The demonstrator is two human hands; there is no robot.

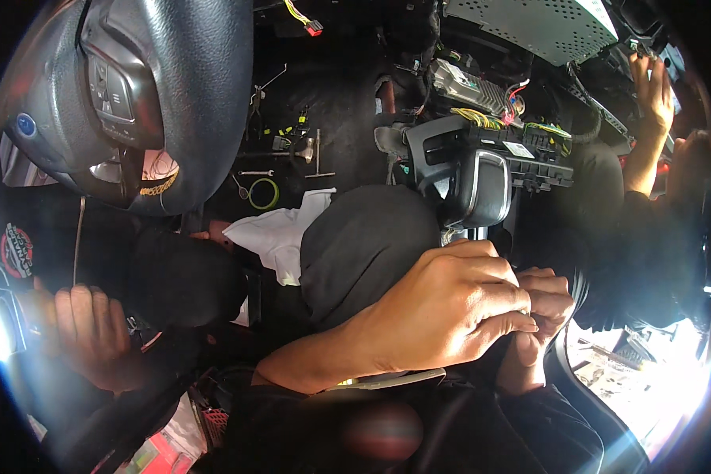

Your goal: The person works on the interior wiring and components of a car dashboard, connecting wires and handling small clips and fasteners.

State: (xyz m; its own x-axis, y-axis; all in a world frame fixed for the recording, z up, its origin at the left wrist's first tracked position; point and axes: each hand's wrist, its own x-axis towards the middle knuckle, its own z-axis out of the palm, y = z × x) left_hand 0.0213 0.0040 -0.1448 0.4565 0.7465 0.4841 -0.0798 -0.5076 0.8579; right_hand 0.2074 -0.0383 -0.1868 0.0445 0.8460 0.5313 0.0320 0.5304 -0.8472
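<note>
My left hand (450,304) reaches in from the lower middle, its thumb and fingers pinched together. Against its fingertips, my right hand (547,302) is also closed, fingers curled and thumb pressed in. Whatever lies between the two is too small and too covered to name. Both hands are held in front of my body, just right of a knee in dark cloth (367,253). Beyond them stands a black console piece with a silver-edged gear selector (486,188).
A steering wheel (201,103) fills the upper left. Wrenches, a hammer and green tape (263,193) lie on the dark floor, near a white cloth (280,237). Loose wiring (482,118) surrounds the console. At left, another person's hand (91,332) grips a thin rod; another hand (654,95) reaches up at right.
</note>
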